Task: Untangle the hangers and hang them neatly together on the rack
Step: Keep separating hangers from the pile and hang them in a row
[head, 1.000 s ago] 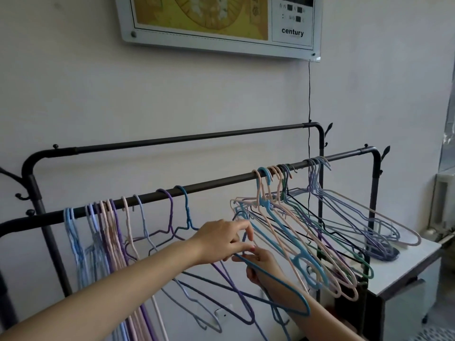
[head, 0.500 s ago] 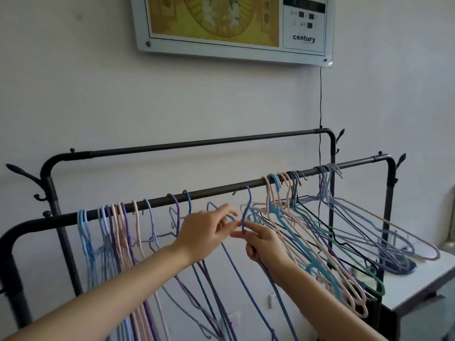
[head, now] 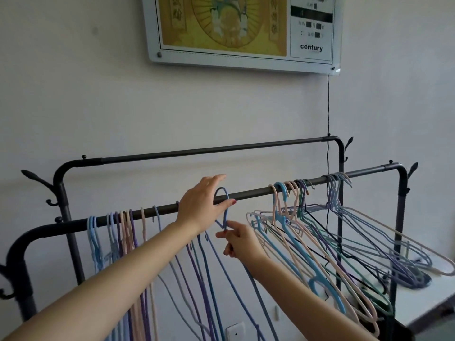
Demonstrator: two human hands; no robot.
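A black metal rack [head: 251,191] has a front rail running from low left to upper right. Its hook looped over that rail at mid-span, a blue hanger [head: 224,205] is held by both hands. My left hand [head: 203,204] rests at the rail with the thumb pressing the hook's neck. My right hand [head: 237,238] pinches the hanger's neck just below. Several neat hangers [head: 118,232] hang at the left. A tangled bunch of pink, blue, green and purple hangers [head: 307,230] hangs at the right, splayed outwards.
The rack's rear rail [head: 209,150] runs behind, close to the wall. A framed yellow picture [head: 241,30] hangs above, with a thin black cord [head: 328,104] dropping behind the rack. A white table [head: 426,301] stands at the lower right under the splayed hangers.
Both hands lifted the blue hanger out of the tangled bunch up to the rail, and its hook now sits over the front rail. The camera tilted upward.
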